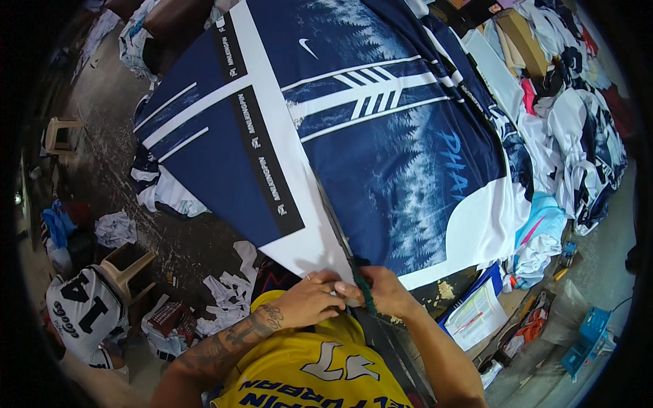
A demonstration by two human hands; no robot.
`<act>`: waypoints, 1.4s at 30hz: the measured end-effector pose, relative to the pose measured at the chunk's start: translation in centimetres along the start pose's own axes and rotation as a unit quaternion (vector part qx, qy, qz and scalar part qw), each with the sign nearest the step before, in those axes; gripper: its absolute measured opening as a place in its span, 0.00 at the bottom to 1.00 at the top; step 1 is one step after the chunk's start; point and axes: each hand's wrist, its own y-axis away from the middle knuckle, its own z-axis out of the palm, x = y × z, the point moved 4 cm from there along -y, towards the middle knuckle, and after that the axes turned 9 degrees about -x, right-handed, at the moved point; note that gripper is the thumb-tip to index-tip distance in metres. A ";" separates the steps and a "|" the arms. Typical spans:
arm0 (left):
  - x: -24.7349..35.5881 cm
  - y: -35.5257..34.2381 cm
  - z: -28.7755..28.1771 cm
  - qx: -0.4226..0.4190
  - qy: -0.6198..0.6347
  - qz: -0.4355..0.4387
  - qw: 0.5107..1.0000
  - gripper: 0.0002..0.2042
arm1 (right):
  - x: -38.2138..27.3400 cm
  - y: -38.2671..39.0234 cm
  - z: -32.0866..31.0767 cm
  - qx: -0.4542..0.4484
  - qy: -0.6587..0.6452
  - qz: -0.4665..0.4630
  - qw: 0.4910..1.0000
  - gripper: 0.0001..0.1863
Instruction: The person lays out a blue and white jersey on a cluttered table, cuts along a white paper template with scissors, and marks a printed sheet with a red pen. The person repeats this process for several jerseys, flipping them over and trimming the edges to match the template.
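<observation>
I see both grips meeting at the navy jersey's (381, 156) near corner: left hand (309, 299) and right hand (381, 291) pinch it, cloth fanning up and away across the counter (442, 292).

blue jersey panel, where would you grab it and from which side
Grab the blue jersey panel at its near bottom corner, coming from the person's side. The cloth narrows to a point there at the table edge, where the left hand and right hand already pinch it.
</observation>
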 end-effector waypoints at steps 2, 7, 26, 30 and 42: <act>-0.6 -0.2 -0.3 -0.029 0.011 0.030 0.999 0.13 | -2.8 -1.6 -1.2 0.040 0.021 -0.054 0.998 0.45; -1.6 -1.2 -2.2 -0.066 0.066 0.100 0.991 0.15 | -7.2 -4.0 -3.3 -0.022 -0.018 0.013 1.000 0.43; -7.7 -8.2 -4.1 -0.408 0.381 0.088 0.825 0.31 | -26.0 -13.5 -11.8 0.004 -0.009 -0.009 1.000 0.44; -8.8 -9.4 -0.5 -0.442 0.415 0.081 0.791 0.33 | -29.7 -16.2 -14.0 0.012 -0.066 -0.057 0.996 0.43; -8.0 3.9 -45.4 0.376 0.174 -0.256 0.873 0.11 | -32.3 -18.9 -15.9 0.030 -0.075 -0.093 0.992 0.37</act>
